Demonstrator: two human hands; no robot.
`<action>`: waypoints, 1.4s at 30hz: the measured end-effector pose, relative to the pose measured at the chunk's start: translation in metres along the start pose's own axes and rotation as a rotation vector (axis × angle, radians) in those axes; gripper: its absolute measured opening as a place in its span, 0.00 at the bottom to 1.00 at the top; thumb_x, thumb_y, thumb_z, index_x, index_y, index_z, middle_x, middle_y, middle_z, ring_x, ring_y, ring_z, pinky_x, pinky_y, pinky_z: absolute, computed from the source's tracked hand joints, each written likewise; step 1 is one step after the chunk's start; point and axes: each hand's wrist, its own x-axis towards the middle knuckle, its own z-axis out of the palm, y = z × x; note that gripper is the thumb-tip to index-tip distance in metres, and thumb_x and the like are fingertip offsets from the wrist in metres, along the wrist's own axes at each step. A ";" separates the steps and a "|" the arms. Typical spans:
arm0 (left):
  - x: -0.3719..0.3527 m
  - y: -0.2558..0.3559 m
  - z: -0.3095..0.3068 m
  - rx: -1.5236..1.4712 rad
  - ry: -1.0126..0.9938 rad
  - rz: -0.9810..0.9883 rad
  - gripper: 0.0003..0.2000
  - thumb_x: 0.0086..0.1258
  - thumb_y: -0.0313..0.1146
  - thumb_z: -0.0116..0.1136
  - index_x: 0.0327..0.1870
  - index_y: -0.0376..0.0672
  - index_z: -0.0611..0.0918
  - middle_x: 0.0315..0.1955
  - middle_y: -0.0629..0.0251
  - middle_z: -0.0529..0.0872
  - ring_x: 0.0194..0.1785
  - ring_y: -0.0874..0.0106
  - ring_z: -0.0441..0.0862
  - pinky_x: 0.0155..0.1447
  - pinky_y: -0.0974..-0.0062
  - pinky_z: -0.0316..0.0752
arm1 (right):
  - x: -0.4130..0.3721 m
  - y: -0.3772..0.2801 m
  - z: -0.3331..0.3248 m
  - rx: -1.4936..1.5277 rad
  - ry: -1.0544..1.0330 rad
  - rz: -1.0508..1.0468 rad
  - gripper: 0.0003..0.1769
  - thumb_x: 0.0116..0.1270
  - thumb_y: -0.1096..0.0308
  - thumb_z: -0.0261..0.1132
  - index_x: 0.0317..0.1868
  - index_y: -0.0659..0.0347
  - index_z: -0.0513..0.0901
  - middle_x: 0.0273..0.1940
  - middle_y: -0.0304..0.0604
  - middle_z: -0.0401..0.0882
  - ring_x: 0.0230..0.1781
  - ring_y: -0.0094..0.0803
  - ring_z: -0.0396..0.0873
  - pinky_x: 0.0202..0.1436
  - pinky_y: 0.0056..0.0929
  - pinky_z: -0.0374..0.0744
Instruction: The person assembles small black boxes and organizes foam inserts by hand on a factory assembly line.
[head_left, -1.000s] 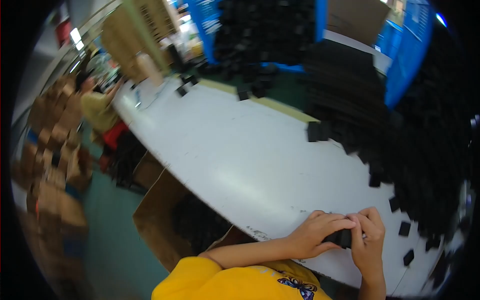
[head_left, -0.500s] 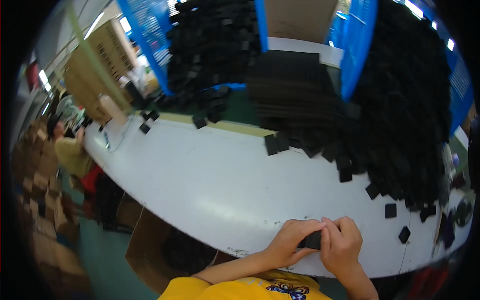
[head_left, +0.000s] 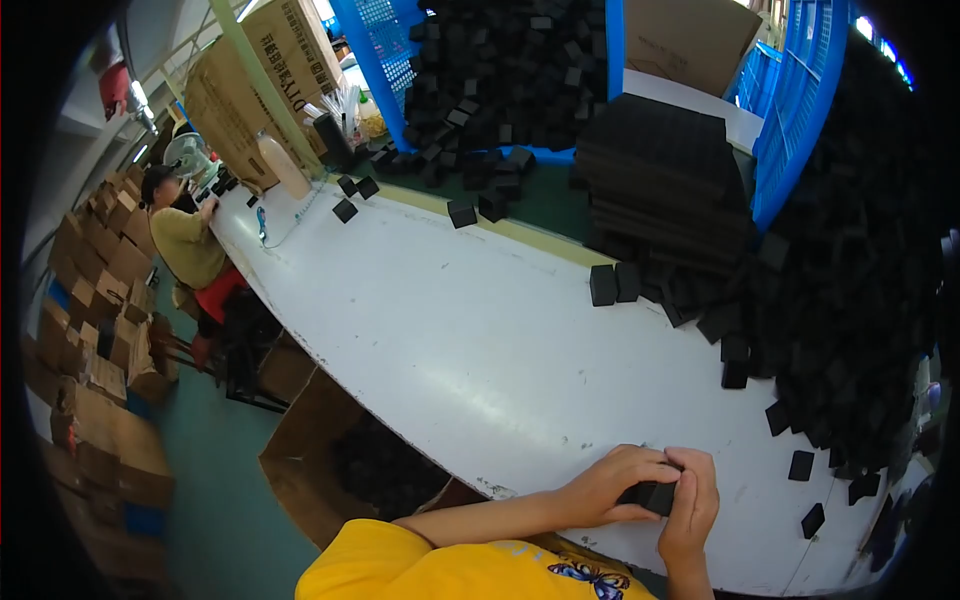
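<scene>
Near the front edge of the white table [head_left: 450,350], my left hand [head_left: 615,487] and my right hand [head_left: 692,505] meet around a black foam block [head_left: 655,497]. The fingers of both hands are bent over the block, and their tips touch or nearly touch above it. A few loose black blocks [head_left: 801,465] lie on the table right of my hands. Behind them rises a large heap of black blocks [head_left: 850,330].
A stack of black foam sheets [head_left: 660,180] stands at the back beside blue crates [head_left: 800,130]. Below the table's front edge is an open cardboard box [head_left: 300,470] with black pieces. A person [head_left: 187,240] sits at the far left end, near a bottle [head_left: 283,165].
The camera view has shifted, so the table and heap appear further right and the left side shows more. Both hands remain on the block, with the right hand turned more upright.
</scene>
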 end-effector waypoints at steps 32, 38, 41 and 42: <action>-0.230 0.105 -0.172 0.694 1.338 -0.462 0.27 0.80 0.38 0.52 0.75 0.37 0.63 0.72 0.50 0.67 0.72 0.56 0.67 0.75 0.60 0.62 | -0.046 -0.030 0.313 0.107 -0.993 -0.568 0.47 0.55 0.58 0.79 0.71 0.71 0.68 0.61 0.59 0.74 0.67 0.53 0.69 0.72 0.46 0.66; -0.220 0.096 -0.235 1.085 1.239 -0.513 0.28 0.79 0.33 0.56 0.76 0.39 0.64 0.77 0.52 0.63 0.78 0.56 0.62 0.79 0.60 0.57 | -0.013 -0.027 0.276 0.259 -0.905 -0.747 0.35 0.64 0.63 0.71 0.69 0.67 0.72 0.67 0.58 0.72 0.69 0.53 0.70 0.73 0.45 0.69; -0.153 0.050 -0.270 1.077 0.949 -0.400 0.26 0.76 0.29 0.57 0.74 0.36 0.67 0.75 0.50 0.65 0.78 0.56 0.63 0.79 0.59 0.57 | 0.018 0.005 0.210 0.098 -0.622 -0.658 0.23 0.65 0.71 0.68 0.60 0.67 0.79 0.60 0.56 0.79 0.61 0.53 0.77 0.66 0.45 0.76; -0.115 0.040 -0.274 1.018 0.865 -0.405 0.25 0.75 0.28 0.57 0.72 0.36 0.69 0.75 0.49 0.65 0.78 0.55 0.62 0.80 0.59 0.55 | 0.028 0.015 0.187 0.045 -0.530 -0.625 0.21 0.65 0.73 0.68 0.58 0.68 0.80 0.59 0.56 0.79 0.59 0.54 0.78 0.64 0.46 0.77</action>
